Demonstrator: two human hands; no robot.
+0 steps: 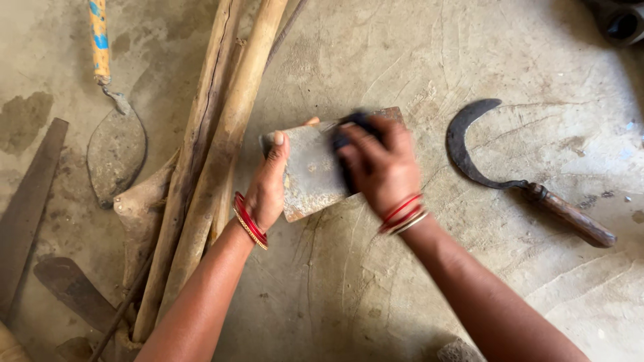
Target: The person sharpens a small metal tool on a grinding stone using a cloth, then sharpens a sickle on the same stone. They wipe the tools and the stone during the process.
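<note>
On the grey cement floor (402, 288) several long wooden poles (221, 147) lie at the left side, running from the top down toward the person's left arm. Beside them rests a trowel (115, 151) with a yellow and blue handle. At the right side, well apart from the hands, lies a curved sickle (496, 167) with a wooden handle. Between them, the flat metal blade (310, 171) is held above the floor. The left hand (268, 188) is closed around the blade's left edge, thumb up along it. The right hand (381, 164) is curled on a small dark object (349, 124), which it presses on the blade's face; this hand is blurred.
</note>
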